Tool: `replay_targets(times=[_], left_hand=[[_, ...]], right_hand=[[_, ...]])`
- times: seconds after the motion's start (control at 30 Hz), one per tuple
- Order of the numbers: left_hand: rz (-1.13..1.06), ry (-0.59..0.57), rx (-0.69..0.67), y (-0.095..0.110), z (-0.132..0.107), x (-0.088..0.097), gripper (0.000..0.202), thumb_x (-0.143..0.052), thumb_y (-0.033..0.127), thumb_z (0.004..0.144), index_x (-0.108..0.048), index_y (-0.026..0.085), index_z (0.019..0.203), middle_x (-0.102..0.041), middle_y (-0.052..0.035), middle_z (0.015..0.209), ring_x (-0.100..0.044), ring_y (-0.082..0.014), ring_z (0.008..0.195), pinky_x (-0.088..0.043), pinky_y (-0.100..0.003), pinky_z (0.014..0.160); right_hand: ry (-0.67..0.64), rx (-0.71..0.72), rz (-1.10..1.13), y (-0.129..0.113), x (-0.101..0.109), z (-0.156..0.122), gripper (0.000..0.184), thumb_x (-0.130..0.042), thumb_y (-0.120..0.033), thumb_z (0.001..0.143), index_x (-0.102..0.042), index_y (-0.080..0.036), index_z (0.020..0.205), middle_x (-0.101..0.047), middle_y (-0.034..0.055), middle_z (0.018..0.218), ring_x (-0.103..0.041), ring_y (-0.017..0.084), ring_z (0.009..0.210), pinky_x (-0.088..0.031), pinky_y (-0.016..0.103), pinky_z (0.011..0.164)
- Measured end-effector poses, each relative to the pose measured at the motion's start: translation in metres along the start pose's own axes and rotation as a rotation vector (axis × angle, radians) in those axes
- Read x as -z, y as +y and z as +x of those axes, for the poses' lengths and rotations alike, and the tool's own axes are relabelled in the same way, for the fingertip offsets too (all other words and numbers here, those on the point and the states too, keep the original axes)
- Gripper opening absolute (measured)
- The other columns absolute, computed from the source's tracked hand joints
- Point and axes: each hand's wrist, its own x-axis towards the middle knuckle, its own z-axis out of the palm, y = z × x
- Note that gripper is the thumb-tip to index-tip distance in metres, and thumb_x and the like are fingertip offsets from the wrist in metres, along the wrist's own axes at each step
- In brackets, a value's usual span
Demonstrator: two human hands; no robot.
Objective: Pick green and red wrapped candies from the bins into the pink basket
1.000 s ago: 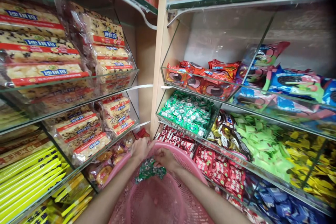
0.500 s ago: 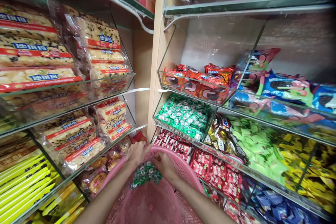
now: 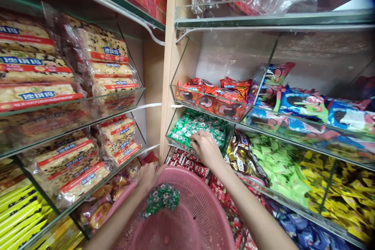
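Glass shelves [image 3: 249,21] left and right. Right hand [image 3: 206,146]: grip curled over shelved green packets [image 3: 187,123], can't tell if pinching any. Left hand [image 3: 146,175] clasps pink basket [image 3: 206,203] at far-left rim, green pile [image 3: 162,199] inside. Best hold basket close underneath, lift small amounts to avoid spills.
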Motion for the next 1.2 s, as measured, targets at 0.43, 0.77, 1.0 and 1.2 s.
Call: replay_targets(times=[0.43, 0.77, 1.0, 1.2], left_hand=[[0.008, 0.037, 0.012, -0.007, 0.000, -0.001, 0.068, -0.018, 0.072, 0.076, -0.063, 0.021, 0.081, -0.069, -0.0115, 0.082, -0.064, -0.0273, 0.082, -0.040, -0.030, 0.066], [0.023, 0.038, 0.010, -0.006, 0.003, -0.007, 0.068, -0.017, 0.070, 0.077, -0.063, 0.020, 0.077, -0.068, -0.0119, 0.081, -0.064, -0.0261, 0.082, -0.041, -0.029, 0.064], [0.035, 0.020, -0.001, -0.009, 0.002, -0.009, 0.069, -0.017, 0.071, 0.077, -0.064, 0.021, 0.082, -0.069, -0.0121, 0.081, -0.064, -0.0272, 0.081, -0.042, -0.031, 0.066], [0.042, -0.019, 0.008, -0.003, 0.002, -0.005, 0.065, -0.019, 0.067, 0.079, -0.064, 0.021, 0.080, -0.069, -0.0129, 0.084, -0.063, -0.0284, 0.084, -0.043, -0.032, 0.068]], right_hand=[[0.020, 0.072, 0.095, -0.006, 0.007, -0.005, 0.006, -0.050, -0.018, 0.081, -0.055, -0.019, 0.084, -0.055, 0.0046, 0.086, -0.047, 0.019, 0.084, -0.035, 0.030, 0.075], [-0.347, 0.127, 0.308, -0.034, -0.099, -0.063, 0.005, -0.050, -0.015, 0.081, -0.054, -0.018, 0.083, -0.059, 0.0027, 0.086, -0.053, 0.016, 0.083, -0.038, 0.026, 0.070], [-0.543, -0.007, 0.113, -0.022, -0.132, -0.091, 0.012, -0.049, -0.011, 0.078, -0.054, -0.016, 0.087, -0.060, 0.0079, 0.093, -0.055, 0.021, 0.084, -0.039, 0.030, 0.068], [-0.535, -0.018, 0.230, -0.011, -0.149, -0.103, 0.022, -0.044, -0.001, 0.074, -0.055, -0.015, 0.087, -0.061, 0.0089, 0.091, -0.056, 0.021, 0.086, -0.041, 0.030, 0.072]])
